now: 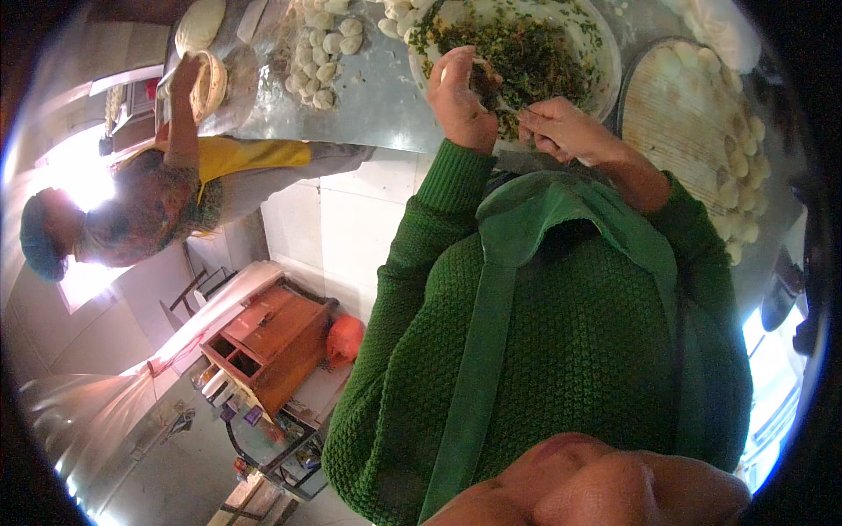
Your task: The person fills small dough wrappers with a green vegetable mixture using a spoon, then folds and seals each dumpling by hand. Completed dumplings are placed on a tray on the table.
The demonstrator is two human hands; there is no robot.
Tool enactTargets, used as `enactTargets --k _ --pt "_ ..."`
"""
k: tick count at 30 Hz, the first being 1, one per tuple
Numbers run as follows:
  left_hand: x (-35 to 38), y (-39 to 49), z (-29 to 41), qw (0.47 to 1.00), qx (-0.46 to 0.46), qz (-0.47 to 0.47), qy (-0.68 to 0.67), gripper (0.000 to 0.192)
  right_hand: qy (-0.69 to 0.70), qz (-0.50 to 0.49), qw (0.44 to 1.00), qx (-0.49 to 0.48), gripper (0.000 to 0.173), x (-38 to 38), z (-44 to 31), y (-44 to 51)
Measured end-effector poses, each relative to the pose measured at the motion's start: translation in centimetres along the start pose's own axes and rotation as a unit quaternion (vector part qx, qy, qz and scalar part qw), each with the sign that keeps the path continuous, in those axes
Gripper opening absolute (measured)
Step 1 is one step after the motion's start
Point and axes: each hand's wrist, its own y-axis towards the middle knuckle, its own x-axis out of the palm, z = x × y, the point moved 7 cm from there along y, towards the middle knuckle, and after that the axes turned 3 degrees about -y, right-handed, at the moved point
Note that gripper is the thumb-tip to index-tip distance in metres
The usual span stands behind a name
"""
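Note:
A wide bowl [612, 62] of chopped green and brown filling [546, 59] stands on the metal table before me. Over its near left rim, my left hand [460, 102] is cupped around what looks like a dough wrapper [485, 60] with dark filling [485, 85] on it. My right hand [566, 130], at the bowl's near edge, pinches a thin pale utensil [508, 106] whose tip points at that filling. Filled dumplings [320, 56] lie in a group left of the bowl. Right of it is a round slatted board [677, 112], with flat dough rounds [740, 174] along its right edge.
At the left end of the metal table [388, 98], a co-worker [151, 197] in a yellow apron has a hand on a round shallow container [209, 85]. A large dough lump [199, 26] lies beside it. Behind me stand a brown wooden cabinet [276, 342] and a red bag [345, 338].

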Motion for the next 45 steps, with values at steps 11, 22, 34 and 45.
enactTargets --k 11,22,34,45 --pt "-0.1 0.9 -0.7 0.982 -0.095 -0.039 -0.161 0.032 -0.025 -0.029 0.999 -0.004 0.036 -1.2 -1.6 -1.7" --pt "-1.0 1.1 -0.6 0.985 -0.094 0.019 -0.142 0.019 -0.284 0.096 0.941 -0.156 0.029 -5.2 -1.3 -1.0" --pt "0.7 0.9 0.2 0.991 0.08 0.077 -0.073 0.014 0.455 0.116 0.851 -0.234 0.056 1.7 -4.7 3.3" --pt "0.0 1.5 -1.9 0.971 -0.046 -0.002 -0.235 0.026 -0.362 0.272 0.751 -0.481 0.044 5.0 -8.7 -1.4"
